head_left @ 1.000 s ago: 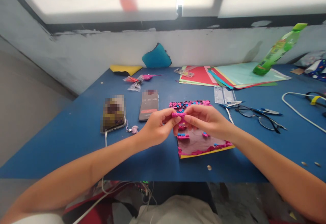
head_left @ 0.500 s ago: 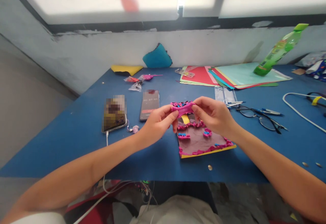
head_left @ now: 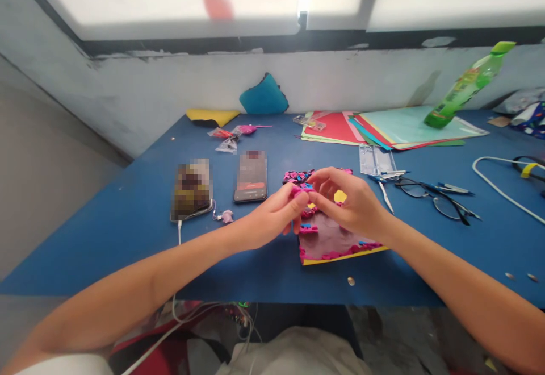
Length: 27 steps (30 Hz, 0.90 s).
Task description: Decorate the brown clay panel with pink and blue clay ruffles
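A small lump of bright pink modelling clay (head_left: 301, 191) is pinched between the thumb and fingers of my left hand (head_left: 279, 210). My right hand (head_left: 351, 199) meets it from the other side, its thumb and curled fingers at the clay's right end. Both hands hover over a decorated panel (head_left: 332, 237) lying on the table. That panel has a brown surface, ruffled pink clay borders, blue bits and a yellow lower edge. Its upper middle is partly hidden by my hands.
On the blue table (head_left: 128, 238) lie a phone (head_left: 251, 179) and a second, charging phone (head_left: 191, 190) at left. Eyeglasses (head_left: 434, 196), a craft knife-like tool (head_left: 385, 194) and a clear case (head_left: 377, 160) are at right. Coloured sheets (head_left: 409, 128) and a green bottle (head_left: 468, 85) stand behind.
The pink clay, stretched wide between both hands before, is now bunched small. My right hand has shifted slightly left and down, closer to my left, uncovering a white-tipped tool.
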Available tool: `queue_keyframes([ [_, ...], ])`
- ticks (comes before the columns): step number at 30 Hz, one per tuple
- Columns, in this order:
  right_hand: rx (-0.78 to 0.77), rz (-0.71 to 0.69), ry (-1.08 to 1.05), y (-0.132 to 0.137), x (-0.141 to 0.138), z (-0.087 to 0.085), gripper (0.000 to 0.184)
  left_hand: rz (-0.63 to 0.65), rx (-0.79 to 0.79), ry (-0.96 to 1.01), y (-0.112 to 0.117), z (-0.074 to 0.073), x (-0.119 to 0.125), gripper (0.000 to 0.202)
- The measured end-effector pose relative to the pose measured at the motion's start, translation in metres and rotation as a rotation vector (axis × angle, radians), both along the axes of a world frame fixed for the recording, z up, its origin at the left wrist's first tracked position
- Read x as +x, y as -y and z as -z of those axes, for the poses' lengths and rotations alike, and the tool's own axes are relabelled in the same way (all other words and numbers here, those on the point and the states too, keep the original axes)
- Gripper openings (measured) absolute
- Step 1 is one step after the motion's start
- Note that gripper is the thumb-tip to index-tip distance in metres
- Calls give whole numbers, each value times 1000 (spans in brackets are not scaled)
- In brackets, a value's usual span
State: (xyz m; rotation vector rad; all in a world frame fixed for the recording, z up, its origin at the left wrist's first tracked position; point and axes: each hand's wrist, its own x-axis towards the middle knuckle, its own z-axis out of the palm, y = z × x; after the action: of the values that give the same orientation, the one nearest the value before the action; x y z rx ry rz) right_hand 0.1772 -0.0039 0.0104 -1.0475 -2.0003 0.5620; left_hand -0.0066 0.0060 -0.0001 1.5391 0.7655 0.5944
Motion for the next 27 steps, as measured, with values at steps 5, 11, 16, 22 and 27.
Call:
queue_keyframes([
  [5,43,-131,55,0,0,5,19,84,-41,-34,3,-2,0,37],
  [11,-247,-317,-84,1,4,-5,25,35,-83,99,-2,-8,3,34],
  [16,-42,-202,-12,-3,3,-1,22,-108,-62,74,-4,-14,3,27],
  [22,5,-135,15,-6,2,2,17,-139,-36,38,-3,-14,4,26],
  [27,-79,-75,13,-5,3,-2,16,-141,10,9,-4,-14,2,28],
])
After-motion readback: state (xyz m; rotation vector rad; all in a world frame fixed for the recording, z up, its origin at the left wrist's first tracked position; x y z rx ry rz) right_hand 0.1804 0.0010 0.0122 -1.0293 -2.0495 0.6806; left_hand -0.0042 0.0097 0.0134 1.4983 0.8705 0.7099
